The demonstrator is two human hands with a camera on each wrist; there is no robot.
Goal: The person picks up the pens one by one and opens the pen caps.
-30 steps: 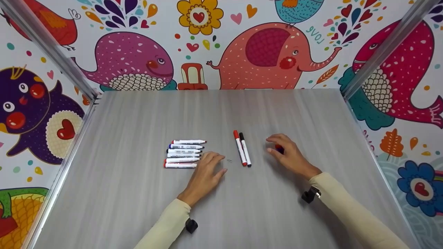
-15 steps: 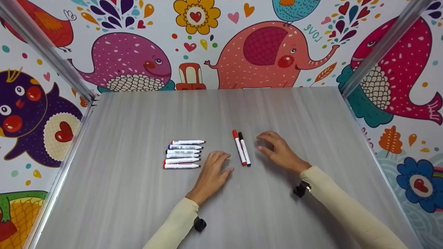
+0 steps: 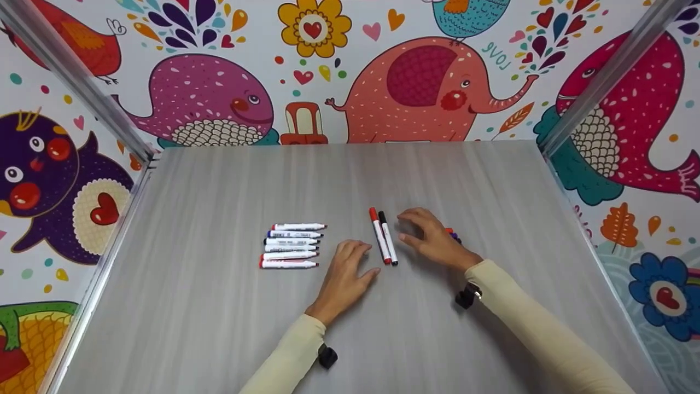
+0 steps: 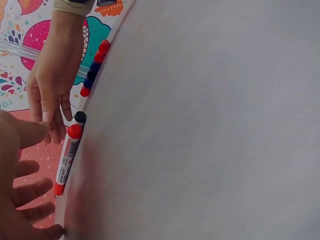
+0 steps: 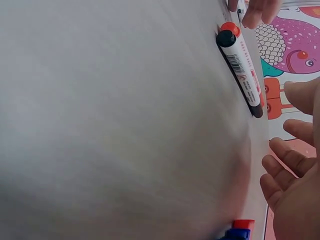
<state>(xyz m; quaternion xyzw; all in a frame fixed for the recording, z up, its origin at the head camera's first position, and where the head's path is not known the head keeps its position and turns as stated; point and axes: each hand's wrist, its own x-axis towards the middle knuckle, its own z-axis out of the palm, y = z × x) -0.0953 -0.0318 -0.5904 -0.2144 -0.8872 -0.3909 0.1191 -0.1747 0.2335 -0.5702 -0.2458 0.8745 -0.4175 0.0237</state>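
Two capped markers, one red (image 3: 380,235) and one black (image 3: 388,239), lie side by side between my hands. My left hand (image 3: 340,282) hovers to their left with fingers loosely bent and nothing in it. Just right of the black marker is my right hand (image 3: 437,239), thumb and fingers apart, also holding nothing. In the right wrist view a small gap separates its fingers (image 5: 282,172) from the black marker (image 5: 242,72). Beyond the right hand sits a row of loose red, blue and dark caps (image 4: 94,70), mostly hidden in the head view.
Several uncapped white markers (image 3: 290,241) lie in a stacked row left of my left hand, tips pointing right. The grey wood-grain table (image 3: 208,317) ends at a patterned wall (image 3: 328,82), with metal posts (image 3: 104,104) at the corners.
My left hand has moved right, off the end of the uncapped markers. My right hand has moved left from the caps towards the capped pair. The markers lie unmoved.
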